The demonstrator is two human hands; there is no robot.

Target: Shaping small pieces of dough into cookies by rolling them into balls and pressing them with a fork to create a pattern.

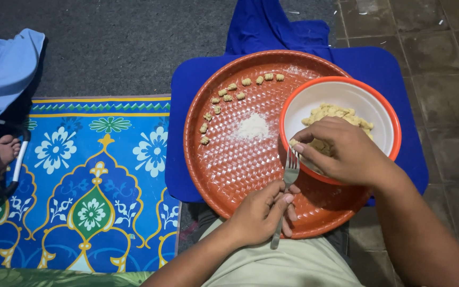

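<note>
Near the middle of the view, seen from above: a round terracotta-red tray (224,170) with a woven texture, resting on a blue board (179,159) over the person's lap. Left hand (258,212) at the tray's near edge, grip closed around the handle of a metal fork (288,186), tines pointing away and lying flat on the tray surface. Right hand (341,149) reaching into a white bowl with an orange rim (383,106) set on the tray's right side, fingertips pinched together on a bit of pale dough (336,114); grip nearly closed, thumb and forefinger meeting just above the fork tines. More dough heaped in the bowl's far half. Small shaped dough pieces (227,95) lined in a curving row along the tray's far-left rim. Little mound of white flour (253,127) near the tray's centre, left of the bowl. Left of the tray, a blue patterned mat (91,180) with floral motifs; far left, light blue cloth (1,69) and another person's bare foot (3,151). Right side, dull tiled floor (442,64).
</note>
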